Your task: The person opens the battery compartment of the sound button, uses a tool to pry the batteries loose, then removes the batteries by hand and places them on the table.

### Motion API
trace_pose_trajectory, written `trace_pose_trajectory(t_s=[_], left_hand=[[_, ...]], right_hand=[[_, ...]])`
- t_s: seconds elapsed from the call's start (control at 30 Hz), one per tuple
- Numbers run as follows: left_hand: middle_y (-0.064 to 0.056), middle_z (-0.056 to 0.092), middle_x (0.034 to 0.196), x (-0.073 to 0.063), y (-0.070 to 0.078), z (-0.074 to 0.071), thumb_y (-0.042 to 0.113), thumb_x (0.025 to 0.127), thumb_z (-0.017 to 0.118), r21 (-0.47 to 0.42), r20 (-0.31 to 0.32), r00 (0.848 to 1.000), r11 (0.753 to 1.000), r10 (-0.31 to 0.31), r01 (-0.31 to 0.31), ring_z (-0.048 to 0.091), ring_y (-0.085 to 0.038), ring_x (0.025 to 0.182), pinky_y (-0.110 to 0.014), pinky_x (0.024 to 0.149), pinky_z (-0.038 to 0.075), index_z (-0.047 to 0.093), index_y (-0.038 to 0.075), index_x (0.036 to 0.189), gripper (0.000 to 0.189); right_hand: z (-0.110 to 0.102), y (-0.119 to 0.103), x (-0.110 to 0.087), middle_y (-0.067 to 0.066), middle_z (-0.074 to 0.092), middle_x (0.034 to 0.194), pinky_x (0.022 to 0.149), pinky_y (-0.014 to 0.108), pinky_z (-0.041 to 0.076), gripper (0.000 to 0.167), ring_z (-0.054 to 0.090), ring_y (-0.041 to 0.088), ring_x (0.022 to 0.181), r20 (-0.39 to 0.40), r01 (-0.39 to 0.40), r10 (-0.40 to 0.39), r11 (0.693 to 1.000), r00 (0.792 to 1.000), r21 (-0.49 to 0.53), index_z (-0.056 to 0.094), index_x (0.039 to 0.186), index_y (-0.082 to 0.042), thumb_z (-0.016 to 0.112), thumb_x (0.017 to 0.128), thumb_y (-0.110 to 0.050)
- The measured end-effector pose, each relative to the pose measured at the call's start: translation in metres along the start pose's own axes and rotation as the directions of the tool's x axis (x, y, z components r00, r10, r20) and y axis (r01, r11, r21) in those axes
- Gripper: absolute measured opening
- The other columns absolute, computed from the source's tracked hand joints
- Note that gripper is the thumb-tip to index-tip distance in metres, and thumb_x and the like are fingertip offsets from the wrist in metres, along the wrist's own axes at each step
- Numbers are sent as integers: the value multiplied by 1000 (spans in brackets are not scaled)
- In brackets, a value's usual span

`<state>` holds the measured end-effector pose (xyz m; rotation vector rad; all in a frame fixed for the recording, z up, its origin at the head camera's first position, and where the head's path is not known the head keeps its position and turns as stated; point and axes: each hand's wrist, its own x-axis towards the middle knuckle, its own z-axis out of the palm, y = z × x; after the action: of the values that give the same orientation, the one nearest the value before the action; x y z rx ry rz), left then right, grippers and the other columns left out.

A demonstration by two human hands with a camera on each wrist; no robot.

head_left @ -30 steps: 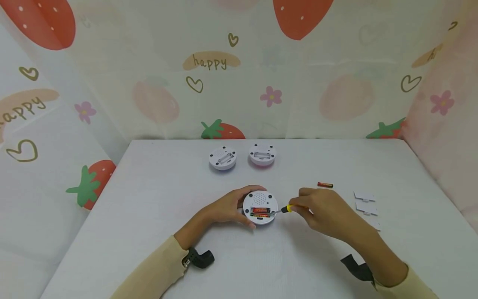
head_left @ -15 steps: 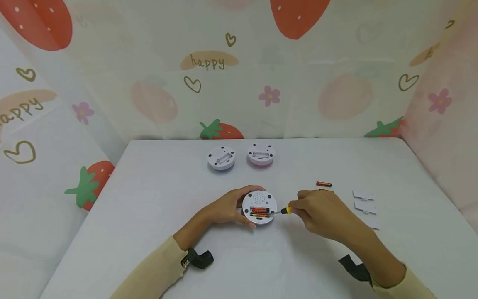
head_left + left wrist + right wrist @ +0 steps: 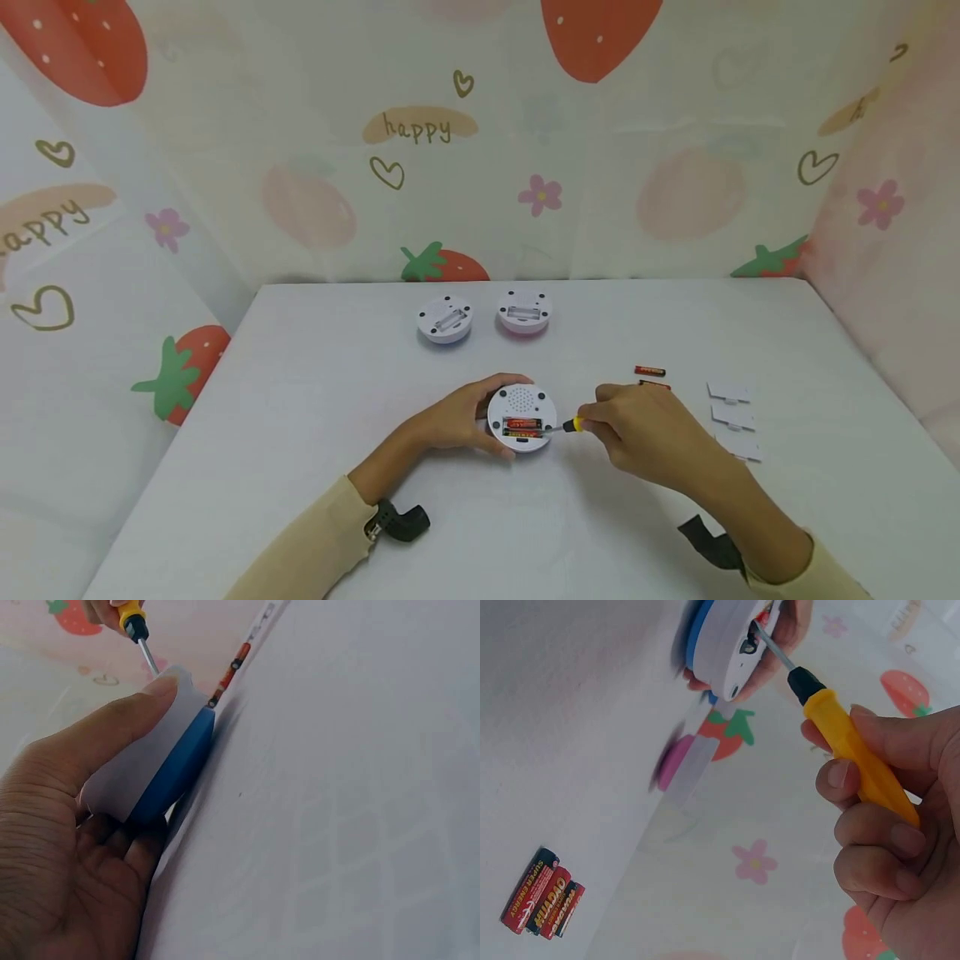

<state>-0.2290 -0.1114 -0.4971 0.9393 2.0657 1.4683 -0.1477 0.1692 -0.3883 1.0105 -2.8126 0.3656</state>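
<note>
My left hand grips the rim of a round white device, thumb at the front and fingers behind. The device lies with its holed, footed side up, and a blue part shows below its white body. Two red batteries sit in its open compartment. My right hand holds a yellow-handled screwdriver, fingers curled round the handle. The screwdriver's metal shaft reaches the right end of the battery compartment; in the right wrist view its tip goes in beside a battery.
Two similar round devices with vacant battery slots stand at the back. Several loose batteries lie beyond my right hand, partly hidden in the head view. White battery covers lie in a column at the right.
The screwdriver stays at the compartment's right end with only slight motion. A second loose battery now shows above my right hand. My left hand keeps its grip on the device.
</note>
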Motion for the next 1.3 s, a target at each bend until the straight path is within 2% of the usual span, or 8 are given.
trace_pose_trajectory(t_s=[0.17,0.43,0.73,0.93,1.13,1.3], left_hand=[[4,49,146,0,3,0,11,72,93,-3,14,1000,1000,-13,13,51,-13,130,-27,111,42,40,23,153,97],[8,49,146,-1,2,1,19,71,95,72,-10,1000,997,-19,19,49,-10,131,-29,114,39,40,25,152,99],[12,55,137,-1,1,4,27,70,96,103,-45,999,995,-4,9,52,-8,124,-30,109,42,42,34,147,94],[16,53,140,-2,0,3,33,70,95,181,-50,999,983,-1,10,51,-7,122,-32,108,41,42,40,151,97],[17,54,139,-2,0,2,34,69,96,183,-60,998,983,11,0,51,-6,123,-32,109,41,44,35,151,96],[16,55,137,-2,0,2,33,69,96,167,-57,998,986,10,0,51,-6,122,-31,109,41,44,34,151,96]], right_hand=[[0,0,0,-9,58,71,49,19,35,11,39,3,53,-11,16,-16,1000,1000,-2,81,94,-14,80,85,-8],[1,-3,1,-10,58,73,50,17,37,11,42,0,56,-3,16,-16,1000,1000,25,82,97,-13,79,87,-9],[4,-4,0,-11,57,71,50,17,37,11,42,-1,56,-14,27,-27,1000,1000,14,81,96,-14,80,86,-10],[4,-4,0,-12,55,70,50,17,37,10,41,-1,56,-16,34,-34,999,999,9,81,95,-15,80,86,-10],[3,-5,1,-10,59,72,50,17,37,11,42,0,56,-7,24,-24,1000,1000,10,81,96,-15,80,86,-10],[3,-4,1,-12,53,69,47,18,33,15,37,0,53,-21,35,-35,999,999,-1,82,100,-17,78,87,-11]])
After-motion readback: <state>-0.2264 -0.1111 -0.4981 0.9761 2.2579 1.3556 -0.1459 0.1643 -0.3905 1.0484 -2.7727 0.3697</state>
